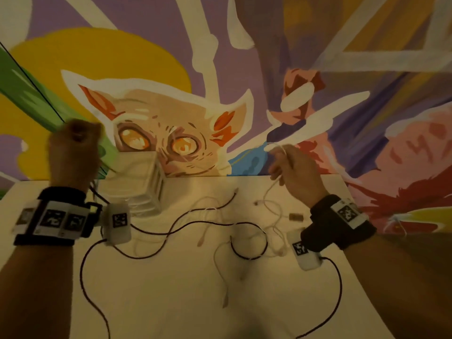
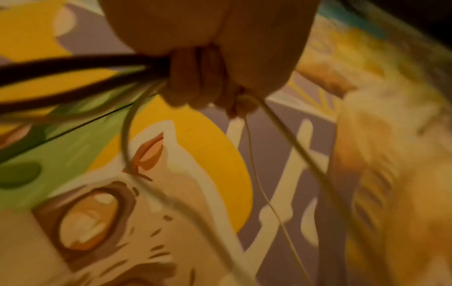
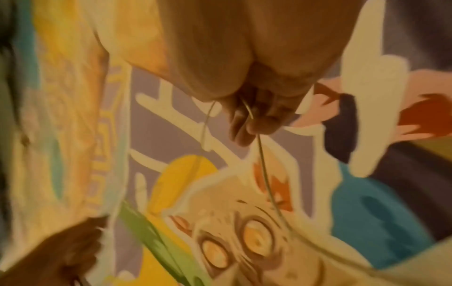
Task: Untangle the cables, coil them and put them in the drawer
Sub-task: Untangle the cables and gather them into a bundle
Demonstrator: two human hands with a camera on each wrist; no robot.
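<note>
on the bench (image 1: 171,302) the dark cable (image 1: 186,226) and white cables (image 1: 271,206) lie tangled near the far-left drawer unit (image 1: 137,182), nothing coiled, left hand (image 1: 73,152) fisted round several strands, right hand (image 1: 293,167) pinching one white.

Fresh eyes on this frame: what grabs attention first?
The painted cat mural fills the wall behind the white table. Both hands are raised in front of it: the left hand grips a dark cable along with thin pale ones, and the right hand pinches a thin white cable. More dark and white cables sprawl tangled across the table.
</note>
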